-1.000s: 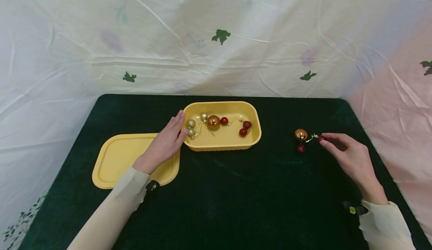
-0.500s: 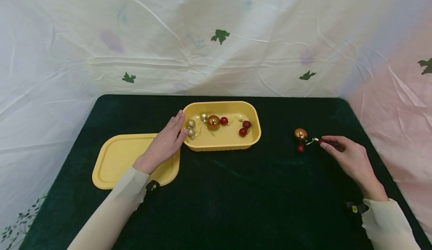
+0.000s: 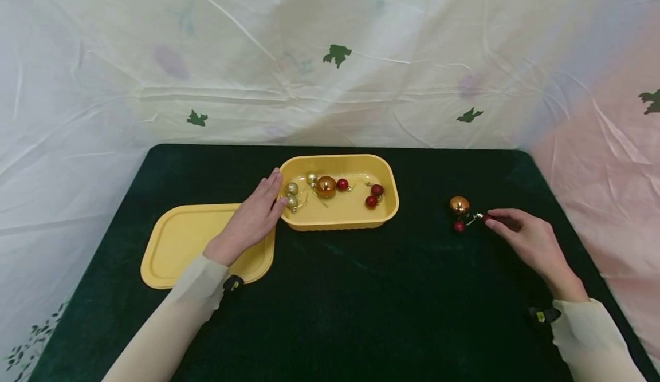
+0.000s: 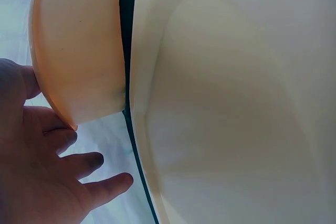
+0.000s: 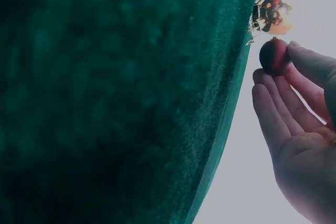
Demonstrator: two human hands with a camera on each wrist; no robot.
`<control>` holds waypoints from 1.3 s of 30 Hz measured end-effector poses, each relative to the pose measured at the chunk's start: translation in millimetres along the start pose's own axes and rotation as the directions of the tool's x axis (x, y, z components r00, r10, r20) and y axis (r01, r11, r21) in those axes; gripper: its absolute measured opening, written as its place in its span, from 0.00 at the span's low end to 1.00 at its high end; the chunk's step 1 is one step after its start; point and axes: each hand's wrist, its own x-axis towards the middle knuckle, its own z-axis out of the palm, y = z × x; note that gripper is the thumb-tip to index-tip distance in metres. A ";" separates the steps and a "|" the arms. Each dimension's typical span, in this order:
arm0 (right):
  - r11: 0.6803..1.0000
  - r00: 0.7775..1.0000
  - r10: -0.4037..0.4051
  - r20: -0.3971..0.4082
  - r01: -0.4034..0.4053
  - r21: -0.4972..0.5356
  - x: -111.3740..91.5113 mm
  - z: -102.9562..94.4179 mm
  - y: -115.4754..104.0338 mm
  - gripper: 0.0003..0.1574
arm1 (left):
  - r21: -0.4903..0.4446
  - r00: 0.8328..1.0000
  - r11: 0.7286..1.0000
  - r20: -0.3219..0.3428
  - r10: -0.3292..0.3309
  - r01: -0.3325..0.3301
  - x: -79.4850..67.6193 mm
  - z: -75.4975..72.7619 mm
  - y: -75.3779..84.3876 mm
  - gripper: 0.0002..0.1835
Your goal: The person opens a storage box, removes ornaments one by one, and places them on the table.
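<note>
My left hand [image 3: 251, 215] rests with extended fingers against the left end of a yellow plastic box [image 3: 340, 219]. In the left wrist view its fingertips touch the box's rim. Inside the box lie several small Christmas baubles: gold ones at the left, a larger copper bauble [image 3: 326, 186] and red ones. At the right, my right hand [image 3: 533, 243] pinches a small dark red bauble [image 5: 274, 56] between thumb and fingers. Its gold cap and string point toward a copper bauble [image 3: 459, 205] and another red bauble [image 3: 459, 226] on the table.
A flat yellow lid [image 3: 188, 244] lies left of the box, partly beneath my left forearm. Dark green cloth [image 3: 361, 296] covers the table. Pale printed sheets [image 3: 412, 55] hang behind and at the sides.
My right hand has shifted slightly down and to the left with the dark red bauble, whose string lies nearer the other two. The left hand stays at the box.
</note>
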 end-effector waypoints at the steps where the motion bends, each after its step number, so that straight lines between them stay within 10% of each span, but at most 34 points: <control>1: 1.000 1.000 -0.001 0.002 0.001 -0.002 1.4 0.2 -0.3 0.22 | 0.001 1.000 1.000 -0.001 0.000 0.000 -0.1 -0.1 -0.1 0.36; 26: 0.999 0.991 0.014 0.135 -0.010 -0.032 14.7 2.5 -8.2 0.25 | -0.002 1.000 1.000 -0.005 -0.005 0.005 -0.5 -3.0 -0.8 0.36; 39: 0.999 0.994 -0.049 -0.095 0.049 -0.004 0.4 -6.1 -44.9 0.34 | -0.030 1.000 1.000 -0.021 0.009 -0.010 -1.9 -2.5 0.4 0.34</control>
